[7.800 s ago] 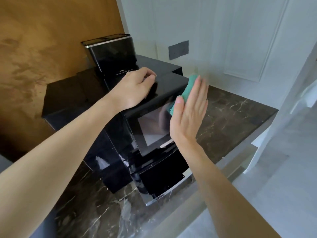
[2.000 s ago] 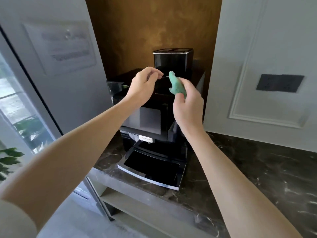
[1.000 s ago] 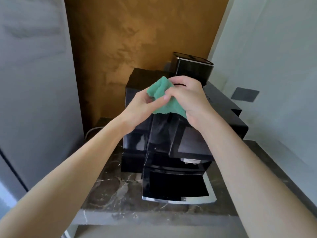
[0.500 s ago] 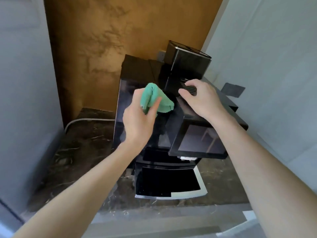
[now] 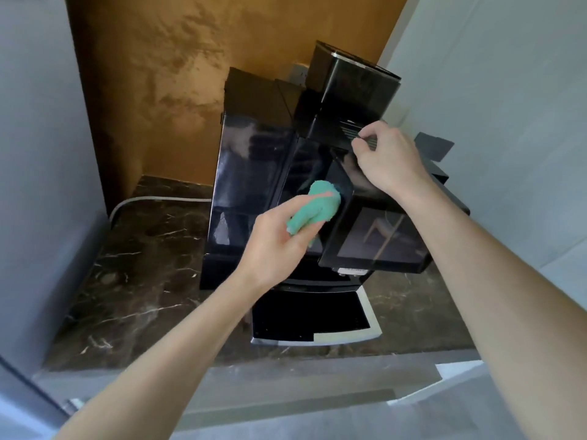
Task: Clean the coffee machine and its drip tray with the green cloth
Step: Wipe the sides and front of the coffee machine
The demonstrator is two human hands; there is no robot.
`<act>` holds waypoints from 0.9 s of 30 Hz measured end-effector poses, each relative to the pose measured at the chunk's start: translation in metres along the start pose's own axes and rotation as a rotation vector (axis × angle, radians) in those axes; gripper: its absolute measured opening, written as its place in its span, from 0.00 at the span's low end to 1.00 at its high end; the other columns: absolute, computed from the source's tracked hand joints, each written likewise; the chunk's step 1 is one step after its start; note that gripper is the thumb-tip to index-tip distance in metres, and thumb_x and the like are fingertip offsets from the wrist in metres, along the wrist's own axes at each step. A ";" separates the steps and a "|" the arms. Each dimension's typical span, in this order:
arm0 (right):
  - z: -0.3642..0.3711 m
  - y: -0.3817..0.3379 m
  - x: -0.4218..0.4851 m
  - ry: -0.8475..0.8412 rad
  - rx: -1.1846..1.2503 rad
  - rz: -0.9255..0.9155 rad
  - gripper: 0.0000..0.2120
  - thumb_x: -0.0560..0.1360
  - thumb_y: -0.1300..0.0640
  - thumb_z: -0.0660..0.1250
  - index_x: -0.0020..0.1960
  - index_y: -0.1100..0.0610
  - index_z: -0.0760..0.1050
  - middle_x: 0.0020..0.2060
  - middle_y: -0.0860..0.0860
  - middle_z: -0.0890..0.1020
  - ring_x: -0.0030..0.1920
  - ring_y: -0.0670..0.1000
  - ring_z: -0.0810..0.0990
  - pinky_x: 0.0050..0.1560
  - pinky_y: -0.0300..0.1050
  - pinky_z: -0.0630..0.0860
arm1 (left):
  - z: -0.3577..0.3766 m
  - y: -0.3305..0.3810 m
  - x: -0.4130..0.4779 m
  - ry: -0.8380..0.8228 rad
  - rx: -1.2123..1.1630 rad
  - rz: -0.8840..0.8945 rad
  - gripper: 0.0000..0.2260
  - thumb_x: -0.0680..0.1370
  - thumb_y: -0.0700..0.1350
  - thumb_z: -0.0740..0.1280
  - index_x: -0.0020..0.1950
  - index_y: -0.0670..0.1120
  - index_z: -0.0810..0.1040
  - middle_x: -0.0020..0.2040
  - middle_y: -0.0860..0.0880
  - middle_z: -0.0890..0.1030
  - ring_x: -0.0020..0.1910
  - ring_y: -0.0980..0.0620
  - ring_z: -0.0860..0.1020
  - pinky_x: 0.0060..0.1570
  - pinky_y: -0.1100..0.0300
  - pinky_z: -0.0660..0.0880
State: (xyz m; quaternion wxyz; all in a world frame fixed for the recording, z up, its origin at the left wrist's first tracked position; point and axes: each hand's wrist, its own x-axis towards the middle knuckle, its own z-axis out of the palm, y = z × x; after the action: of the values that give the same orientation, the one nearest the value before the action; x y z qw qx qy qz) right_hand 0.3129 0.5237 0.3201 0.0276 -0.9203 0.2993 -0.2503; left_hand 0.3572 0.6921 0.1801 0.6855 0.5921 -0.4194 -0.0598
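Observation:
A glossy black coffee machine [image 5: 254,173] stands on a dark marble counter [image 5: 139,265]. Its drip tray [image 5: 368,319], black with a silver rim, juts out at the front below the screen panel [image 5: 381,239]. My left hand [image 5: 273,246] grips a bunched green cloth [image 5: 317,208] and presses it against the left side of the screen panel. My right hand [image 5: 384,160] rests on the machine's top beside the vent grille, fingers curled loosely on the surface. A tall black bean hopper [image 5: 352,87] rises at the back.
A grey cable [image 5: 152,200] runs along the counter left of the machine. An ochre wall stands behind, a grey panel at the left, a pale wall with a dark socket plate [image 5: 435,147] at the right. The counter's front edge [image 5: 286,360] lies just below the tray.
The cloth passed from my right hand to my left. My left hand has since carried it down from the machine's top to the screen panel's left side. My right hand stays on top.

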 end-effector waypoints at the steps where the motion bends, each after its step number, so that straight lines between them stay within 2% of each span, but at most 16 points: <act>1: 0.000 0.001 -0.001 0.003 0.007 0.008 0.17 0.84 0.50 0.60 0.68 0.55 0.77 0.65 0.54 0.80 0.66 0.59 0.76 0.64 0.52 0.74 | -0.004 0.000 0.004 0.065 0.040 -0.005 0.13 0.81 0.40 0.70 0.65 0.49 0.83 0.56 0.59 0.84 0.57 0.59 0.82 0.61 0.56 0.79; 2: 0.000 0.000 -0.002 0.006 0.016 0.015 0.16 0.84 0.50 0.60 0.67 0.55 0.77 0.64 0.54 0.81 0.65 0.59 0.77 0.64 0.52 0.75 | -0.007 0.001 0.010 0.180 0.066 -0.022 0.11 0.81 0.42 0.71 0.63 0.49 0.83 0.54 0.59 0.85 0.55 0.60 0.82 0.58 0.56 0.80; 4: 0.000 0.000 -0.005 0.018 0.036 0.028 0.16 0.84 0.50 0.60 0.66 0.54 0.78 0.62 0.53 0.82 0.63 0.58 0.78 0.62 0.52 0.76 | -0.007 0.007 0.022 0.477 0.036 -0.086 0.09 0.81 0.45 0.71 0.61 0.48 0.82 0.49 0.60 0.83 0.50 0.64 0.81 0.52 0.63 0.81; 6: -0.002 0.001 -0.007 0.031 0.048 0.040 0.16 0.83 0.49 0.60 0.66 0.54 0.78 0.61 0.53 0.82 0.63 0.58 0.78 0.63 0.52 0.77 | 0.002 0.019 0.032 0.646 -0.040 -0.100 0.09 0.81 0.46 0.72 0.61 0.48 0.82 0.48 0.61 0.81 0.49 0.68 0.80 0.49 0.70 0.78; 8: -0.003 0.000 -0.007 0.028 0.049 0.048 0.17 0.84 0.50 0.60 0.67 0.55 0.77 0.63 0.53 0.81 0.64 0.58 0.77 0.64 0.51 0.75 | 0.018 0.028 0.040 0.608 -0.062 -0.089 0.07 0.80 0.47 0.73 0.57 0.55 0.82 0.47 0.64 0.81 0.49 0.67 0.80 0.52 0.68 0.79; 10: -0.002 0.000 -0.008 0.033 0.038 0.047 0.17 0.84 0.50 0.60 0.68 0.56 0.77 0.63 0.54 0.81 0.65 0.58 0.77 0.64 0.50 0.74 | 0.035 0.039 0.043 0.498 -0.079 -0.090 0.08 0.80 0.50 0.72 0.49 0.64 0.77 0.41 0.65 0.81 0.45 0.66 0.81 0.52 0.57 0.83; 11: -0.004 -0.001 -0.007 0.040 0.034 0.043 0.17 0.84 0.50 0.60 0.68 0.56 0.77 0.63 0.54 0.81 0.65 0.57 0.77 0.63 0.49 0.74 | 0.043 0.043 0.044 0.475 -0.120 -0.104 0.09 0.81 0.51 0.71 0.48 0.66 0.75 0.40 0.67 0.81 0.45 0.67 0.81 0.51 0.56 0.82; 13: -0.002 -0.001 -0.008 0.029 0.036 0.050 0.17 0.84 0.51 0.60 0.68 0.56 0.76 0.63 0.54 0.81 0.65 0.57 0.77 0.61 0.48 0.74 | 0.050 0.046 0.037 0.428 -0.264 -0.153 0.10 0.83 0.49 0.68 0.51 0.67 0.76 0.43 0.72 0.82 0.48 0.70 0.80 0.51 0.64 0.78; 14: -0.003 -0.001 -0.007 0.012 0.034 0.051 0.16 0.84 0.51 0.60 0.68 0.56 0.76 0.63 0.54 0.81 0.65 0.57 0.76 0.60 0.48 0.74 | 0.050 0.044 0.032 0.397 -0.297 -0.149 0.14 0.84 0.47 0.67 0.51 0.69 0.78 0.45 0.71 0.82 0.50 0.70 0.80 0.52 0.65 0.77; 16: -0.002 -0.001 -0.006 -0.029 0.028 0.057 0.15 0.84 0.51 0.59 0.66 0.56 0.77 0.61 0.55 0.81 0.64 0.58 0.76 0.56 0.48 0.73 | 0.045 0.038 0.019 0.302 -0.300 -0.119 0.18 0.84 0.46 0.66 0.52 0.73 0.79 0.50 0.66 0.84 0.53 0.64 0.81 0.55 0.58 0.79; 18: -0.002 -0.003 -0.006 -0.053 0.022 0.058 0.15 0.84 0.51 0.59 0.65 0.55 0.77 0.61 0.54 0.81 0.63 0.58 0.77 0.55 0.48 0.73 | 0.037 0.029 0.005 0.203 -0.290 -0.075 0.14 0.84 0.45 0.66 0.62 0.64 0.80 0.55 0.58 0.85 0.58 0.57 0.82 0.60 0.51 0.80; 20: -0.003 -0.004 -0.007 -0.062 0.015 0.060 0.16 0.85 0.51 0.58 0.67 0.55 0.76 0.62 0.53 0.81 0.63 0.57 0.77 0.55 0.48 0.73 | 0.026 0.016 -0.009 0.103 -0.184 -0.049 0.13 0.85 0.44 0.66 0.68 0.54 0.79 0.57 0.58 0.84 0.59 0.55 0.82 0.60 0.51 0.79; 23: -0.006 -0.004 -0.009 -0.066 0.015 0.062 0.16 0.85 0.51 0.58 0.69 0.54 0.75 0.64 0.52 0.80 0.64 0.55 0.77 0.58 0.47 0.74 | 0.005 -0.003 -0.022 -0.021 0.051 -0.034 0.13 0.83 0.45 0.67 0.67 0.57 0.80 0.55 0.60 0.84 0.54 0.55 0.83 0.55 0.50 0.81; 25: -0.007 -0.004 -0.010 -0.059 0.026 0.067 0.16 0.84 0.51 0.59 0.69 0.54 0.75 0.65 0.52 0.80 0.65 0.55 0.77 0.61 0.47 0.74 | -0.002 -0.010 -0.019 0.043 0.135 -0.083 0.12 0.82 0.46 0.69 0.64 0.57 0.82 0.51 0.63 0.85 0.51 0.59 0.83 0.54 0.52 0.82; 27: -0.008 -0.004 -0.011 -0.042 0.043 0.080 0.16 0.84 0.52 0.60 0.70 0.53 0.75 0.66 0.52 0.80 0.66 0.54 0.77 0.63 0.48 0.74 | -0.001 -0.009 -0.008 0.241 0.113 -0.153 0.09 0.82 0.47 0.70 0.61 0.52 0.84 0.47 0.63 0.85 0.48 0.64 0.83 0.52 0.55 0.83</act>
State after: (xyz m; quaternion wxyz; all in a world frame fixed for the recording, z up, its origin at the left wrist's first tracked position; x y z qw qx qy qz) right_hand 0.3032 0.5344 0.3233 0.0636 -0.9118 0.3300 -0.2360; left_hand 0.3566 0.6948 0.1680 0.6900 0.6628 -0.2904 -0.0167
